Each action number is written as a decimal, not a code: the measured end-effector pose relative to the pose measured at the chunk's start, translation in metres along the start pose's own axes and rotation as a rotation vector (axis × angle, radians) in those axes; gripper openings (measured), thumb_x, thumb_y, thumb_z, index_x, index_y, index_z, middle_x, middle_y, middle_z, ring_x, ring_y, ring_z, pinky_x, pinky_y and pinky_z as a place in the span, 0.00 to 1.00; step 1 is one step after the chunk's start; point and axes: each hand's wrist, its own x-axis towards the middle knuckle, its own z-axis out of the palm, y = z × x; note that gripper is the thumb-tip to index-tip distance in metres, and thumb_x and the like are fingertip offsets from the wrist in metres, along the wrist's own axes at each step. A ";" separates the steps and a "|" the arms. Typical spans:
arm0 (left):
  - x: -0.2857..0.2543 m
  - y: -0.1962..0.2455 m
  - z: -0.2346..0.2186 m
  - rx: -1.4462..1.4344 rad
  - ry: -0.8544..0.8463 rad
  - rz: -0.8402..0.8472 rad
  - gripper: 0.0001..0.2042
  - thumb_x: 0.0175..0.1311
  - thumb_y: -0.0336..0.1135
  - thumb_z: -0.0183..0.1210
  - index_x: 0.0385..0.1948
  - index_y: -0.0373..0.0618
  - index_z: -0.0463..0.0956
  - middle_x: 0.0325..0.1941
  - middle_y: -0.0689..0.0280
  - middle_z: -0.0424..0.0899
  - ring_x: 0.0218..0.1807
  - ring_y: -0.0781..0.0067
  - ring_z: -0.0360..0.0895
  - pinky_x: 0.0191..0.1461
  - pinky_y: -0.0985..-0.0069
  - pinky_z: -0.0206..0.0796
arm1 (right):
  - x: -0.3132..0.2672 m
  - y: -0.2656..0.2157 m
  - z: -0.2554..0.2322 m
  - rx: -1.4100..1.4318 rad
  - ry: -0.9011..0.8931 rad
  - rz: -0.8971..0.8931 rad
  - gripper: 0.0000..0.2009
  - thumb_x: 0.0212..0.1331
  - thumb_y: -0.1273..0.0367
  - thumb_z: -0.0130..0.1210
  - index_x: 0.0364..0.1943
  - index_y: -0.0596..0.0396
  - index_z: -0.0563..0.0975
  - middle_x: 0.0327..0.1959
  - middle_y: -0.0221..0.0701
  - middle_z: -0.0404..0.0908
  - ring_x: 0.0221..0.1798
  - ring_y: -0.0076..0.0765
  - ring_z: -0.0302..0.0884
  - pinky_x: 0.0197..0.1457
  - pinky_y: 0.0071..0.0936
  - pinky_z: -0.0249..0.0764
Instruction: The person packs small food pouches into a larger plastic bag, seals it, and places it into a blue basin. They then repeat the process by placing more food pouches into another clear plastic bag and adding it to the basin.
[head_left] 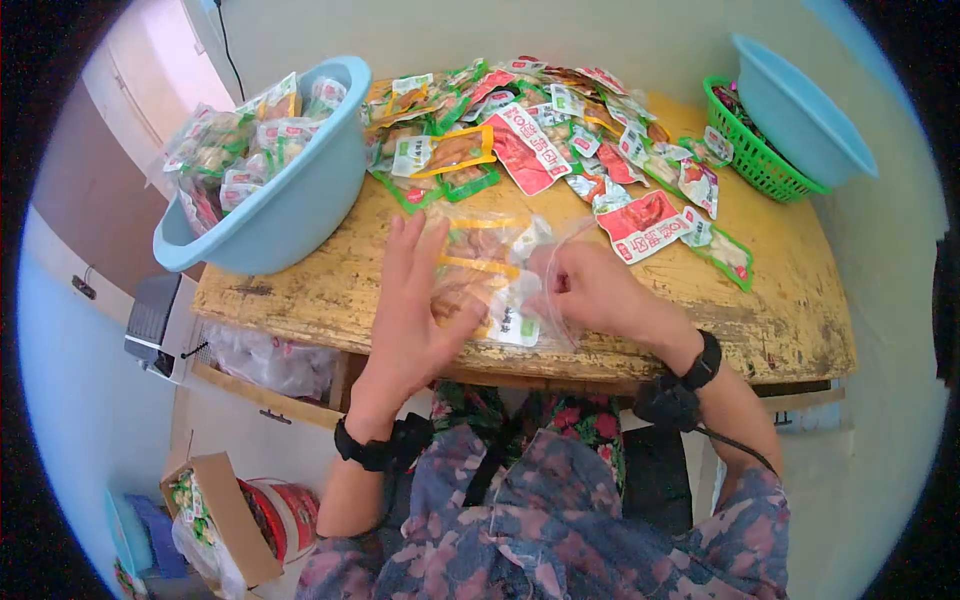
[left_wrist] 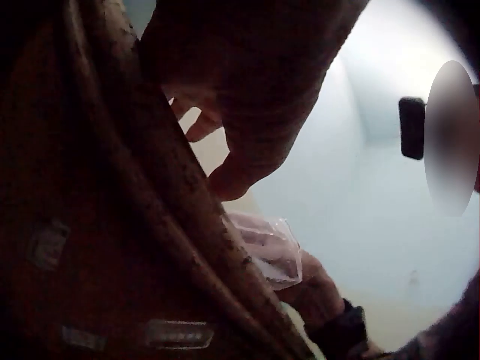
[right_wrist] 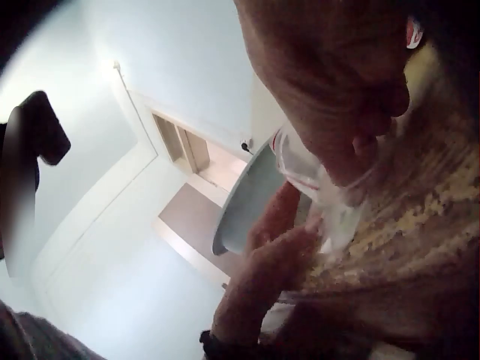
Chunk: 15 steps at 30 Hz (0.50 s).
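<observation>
On the wooden table in front of me lies a clear plastic bag [head_left: 555,318] with yellow-and-white snack packets [head_left: 480,290] inside. My left hand [head_left: 408,305] rests along the bag's left side, fingers extended and thumb reaching over the packets. At the bag's right end, the curled fingers of my right hand [head_left: 598,288] grip the clear plastic near its edge. The right wrist view shows this right hand [right_wrist: 337,90] close up, with the bag's red-lined edge [right_wrist: 296,176] beside its fingertips. In the left wrist view, the table edge hides part of the left hand [left_wrist: 247,127].
A heap of snack packets [head_left: 530,140] covers the back of the table [head_left: 790,290]. At the left stands a blue basin [head_left: 320,190] full of wrapped packets. A green basket [head_left: 760,165] with a blue basin [head_left: 805,110] leaning in it stands back right. Below is an open drawer [head_left: 265,395].
</observation>
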 end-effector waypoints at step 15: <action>-0.005 -0.009 -0.005 0.091 -0.217 0.178 0.17 0.67 0.36 0.59 0.57 0.50 0.81 0.71 0.59 0.74 0.80 0.43 0.57 0.77 0.35 0.49 | 0.000 -0.025 -0.013 -0.567 -0.046 0.135 0.17 0.72 0.54 0.51 0.44 0.52 0.83 0.34 0.46 0.84 0.39 0.55 0.82 0.40 0.48 0.77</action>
